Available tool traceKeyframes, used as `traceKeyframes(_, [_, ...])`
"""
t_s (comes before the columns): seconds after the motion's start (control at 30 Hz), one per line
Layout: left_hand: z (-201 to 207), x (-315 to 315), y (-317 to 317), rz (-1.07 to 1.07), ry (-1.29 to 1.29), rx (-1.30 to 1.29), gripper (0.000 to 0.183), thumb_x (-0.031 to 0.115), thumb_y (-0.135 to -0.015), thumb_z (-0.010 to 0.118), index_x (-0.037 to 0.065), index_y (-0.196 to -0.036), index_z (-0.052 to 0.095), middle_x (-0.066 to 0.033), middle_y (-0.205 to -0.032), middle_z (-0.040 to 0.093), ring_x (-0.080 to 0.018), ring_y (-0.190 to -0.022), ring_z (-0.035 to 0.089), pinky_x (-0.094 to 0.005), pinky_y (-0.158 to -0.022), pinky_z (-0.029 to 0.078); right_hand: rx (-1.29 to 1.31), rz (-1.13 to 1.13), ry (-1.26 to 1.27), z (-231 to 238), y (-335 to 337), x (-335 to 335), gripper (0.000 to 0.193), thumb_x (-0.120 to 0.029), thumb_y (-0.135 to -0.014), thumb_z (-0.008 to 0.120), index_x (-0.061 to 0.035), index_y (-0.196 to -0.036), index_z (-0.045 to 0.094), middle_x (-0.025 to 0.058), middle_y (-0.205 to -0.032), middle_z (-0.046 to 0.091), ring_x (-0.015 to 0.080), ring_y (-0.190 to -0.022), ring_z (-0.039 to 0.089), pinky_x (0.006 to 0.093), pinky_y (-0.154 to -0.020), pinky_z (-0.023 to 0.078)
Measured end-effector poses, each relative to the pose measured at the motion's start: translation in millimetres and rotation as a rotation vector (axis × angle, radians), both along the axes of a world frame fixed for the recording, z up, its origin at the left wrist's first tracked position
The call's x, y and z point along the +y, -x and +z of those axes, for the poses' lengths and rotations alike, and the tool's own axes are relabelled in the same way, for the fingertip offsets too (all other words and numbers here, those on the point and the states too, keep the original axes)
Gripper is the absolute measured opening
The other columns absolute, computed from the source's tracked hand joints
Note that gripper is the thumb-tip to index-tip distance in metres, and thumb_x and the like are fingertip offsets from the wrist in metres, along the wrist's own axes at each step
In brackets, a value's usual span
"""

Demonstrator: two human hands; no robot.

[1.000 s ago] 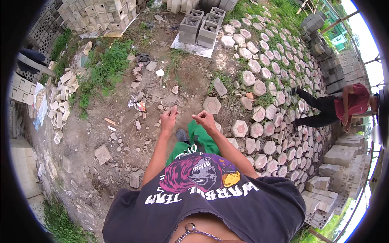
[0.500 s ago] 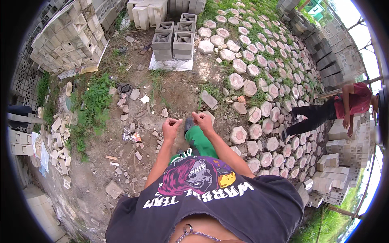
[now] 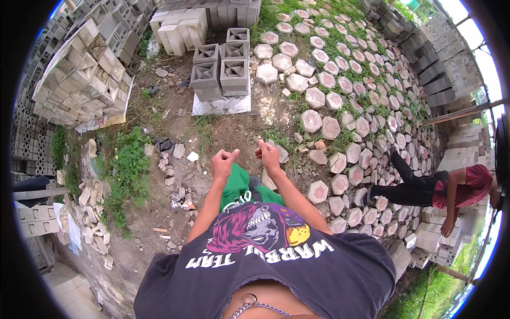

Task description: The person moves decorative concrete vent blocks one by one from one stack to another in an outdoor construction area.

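Note:
Both my hands are held in front of me at waist height, a short gap apart. My left hand [image 3: 223, 164] is closed, its fingers curled and the thumb laid over them. My right hand [image 3: 269, 154] is also closed, thumb and forefinger brought together at the top. Whatever either one holds, if anything, is too small or hidden to make out. Beyond them, grey concrete vent blocks [image 3: 234, 74] stand stacked on a white sheet [image 3: 223, 106]. Below my hands show my green trousers [image 3: 236, 183].
Hexagonal pavers [image 3: 319, 192] cover the ground to the right, with grass between. A person in a red shirt [image 3: 470, 183] is at the far right. A tall stack of pale blocks [image 3: 79, 80] stands at the left, near green weeds [image 3: 130, 159] and broken rubble [image 3: 90, 212].
The block stack now appears nearer and lower in view. My hands have spread slightly apart, the right one rising. The person in red has moved with a stride, arm hanging lower in view.

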State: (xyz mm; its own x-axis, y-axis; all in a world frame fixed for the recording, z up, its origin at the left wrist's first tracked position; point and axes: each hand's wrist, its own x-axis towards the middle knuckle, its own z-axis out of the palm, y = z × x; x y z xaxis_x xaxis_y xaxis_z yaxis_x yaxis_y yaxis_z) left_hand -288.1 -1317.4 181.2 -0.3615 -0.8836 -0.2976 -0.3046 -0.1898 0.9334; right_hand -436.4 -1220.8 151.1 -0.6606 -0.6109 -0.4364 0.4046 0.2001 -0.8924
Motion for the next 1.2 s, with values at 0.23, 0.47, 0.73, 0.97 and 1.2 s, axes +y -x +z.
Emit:
traceKeyframes(0.23, [15.3,-98.4,95.2,-0.14,-0.044,0.041,0.047,0.037,-0.085,0.068,0.008,-0.054,0.05,0.0041,-0.053,0.046,-0.0037,-0.051,0.037,-0.0244,-0.047,0.03,-0.005,-0.133,0.014,-0.8,66.1,-69.7,0.025,-0.028,-0.093,0.055,-0.0064,-0.08,0.058,0.003,-0.071,0.061,0.0099,-0.061,0.058,0.0252,-0.057,0.05])
traceKeyframes(0.47, [31.2,-217.4,196.7,-0.251,-0.139,0.196,0.051,0.04,-0.095,0.05,0.004,-0.059,0.056,0.0006,-0.057,0.054,-0.0068,-0.052,0.046,-0.0243,-0.05,0.035,0.071,-0.285,0.075,57.4,149.5,-165.6,0.015,-0.017,-0.091,0.055,-0.0026,-0.094,0.058,0.0038,-0.078,0.062,0.0091,-0.064,0.058,0.0236,-0.055,0.049])
traceKeyframes(0.73, [72.4,-269.4,294.1,-0.441,-0.302,0.232,0.029,0.02,-0.094,0.038,0.005,-0.08,0.059,-0.0041,-0.073,0.062,-0.0127,-0.065,0.058,-0.0275,-0.059,0.045,0.019,-0.436,0.023,102.6,217.1,-210.7,0.026,-0.026,-0.094,0.055,-0.0022,-0.093,0.064,0.0027,-0.065,0.059,0.0094,-0.048,0.054,0.0228,-0.044,0.045])
traceKeyframes(0.97, [51.4,-277.6,366.1,-0.557,-0.38,0.13,0.013,0.013,-0.09,0.054,0.003,-0.091,0.062,-0.0054,-0.082,0.065,-0.0093,-0.066,0.058,-0.0232,-0.06,0.046,-0.002,-0.477,-0.166,109.0,278.4,-220.0,0.046,-0.045,-0.09,0.057,-0.0025,-0.075,0.063,-0.0004,-0.044,0.046,0.0063,-0.031,0.037,0.0228,-0.031,0.025])
traceKeyframes(1.2, [62.4,-299.9,502.8,-0.692,-0.189,0.065,0.017,0.015,-0.083,0.068,0.002,-0.092,0.061,-0.0025,-0.079,0.063,-0.0082,-0.068,0.058,-0.0221,-0.061,0.047,0.025,-0.587,-0.057,95.7,413.9,-234.6,0.045,-0.044,-0.09,0.058,-0.0061,-0.064,0.06,-0.0066,-0.045,0.039,0.002,-0.04,0.033,0.022,-0.04,0.022])
